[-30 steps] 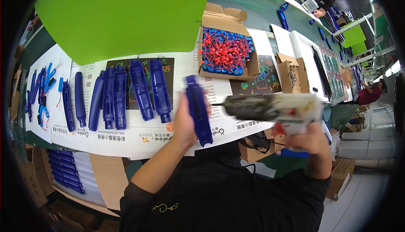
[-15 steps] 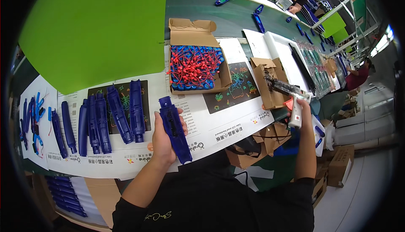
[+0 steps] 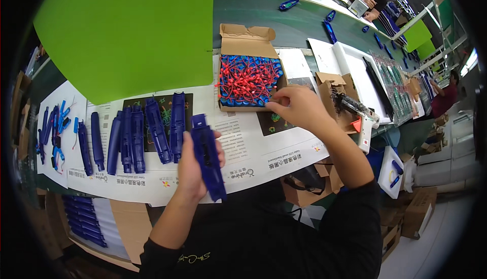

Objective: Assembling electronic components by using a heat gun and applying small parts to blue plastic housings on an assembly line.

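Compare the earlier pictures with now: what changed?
The right hand carried the glue gun rightward from the blue casing, let go at the small cardboard box, then reached left to the open box of red-wired blue parts. The left hand still holds the casing; the casing row stayed put.

Lime-green panel, dark-green bench, pale floor, bright strip light.
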A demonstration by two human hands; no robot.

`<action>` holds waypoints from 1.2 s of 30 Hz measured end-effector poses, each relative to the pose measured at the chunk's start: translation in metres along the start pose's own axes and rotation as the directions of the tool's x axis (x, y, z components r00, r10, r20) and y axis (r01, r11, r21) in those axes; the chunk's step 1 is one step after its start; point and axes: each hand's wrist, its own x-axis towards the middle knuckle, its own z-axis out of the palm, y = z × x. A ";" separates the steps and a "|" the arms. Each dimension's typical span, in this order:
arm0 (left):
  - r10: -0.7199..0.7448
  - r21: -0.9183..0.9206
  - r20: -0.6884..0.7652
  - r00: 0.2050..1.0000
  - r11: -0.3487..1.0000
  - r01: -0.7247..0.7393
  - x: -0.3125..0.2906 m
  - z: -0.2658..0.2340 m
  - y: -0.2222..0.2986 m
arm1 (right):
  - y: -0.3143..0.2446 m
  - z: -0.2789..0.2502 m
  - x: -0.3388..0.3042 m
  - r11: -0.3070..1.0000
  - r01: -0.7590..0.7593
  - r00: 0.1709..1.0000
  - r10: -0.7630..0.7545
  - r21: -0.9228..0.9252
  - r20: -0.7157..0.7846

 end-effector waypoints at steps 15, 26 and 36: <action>-0.001 0.012 0.015 1.000 1.000 0.001 -0.008 -0.006 0.007 | -0.027 -0.025 -0.051 0.997 0.018 0.931 0.010 0.075 -0.364; -0.154 0.295 0.258 0.954 0.952 0.074 0.006 0.029 -0.008 | -0.050 0.007 -0.093 0.805 0.351 0.935 -0.270 0.479 -0.231; -0.057 0.410 0.235 0.970 0.911 -0.045 -0.011 0.030 -0.022 | -0.050 0.020 -0.086 0.257 -0.160 0.987 0.064 0.953 0.148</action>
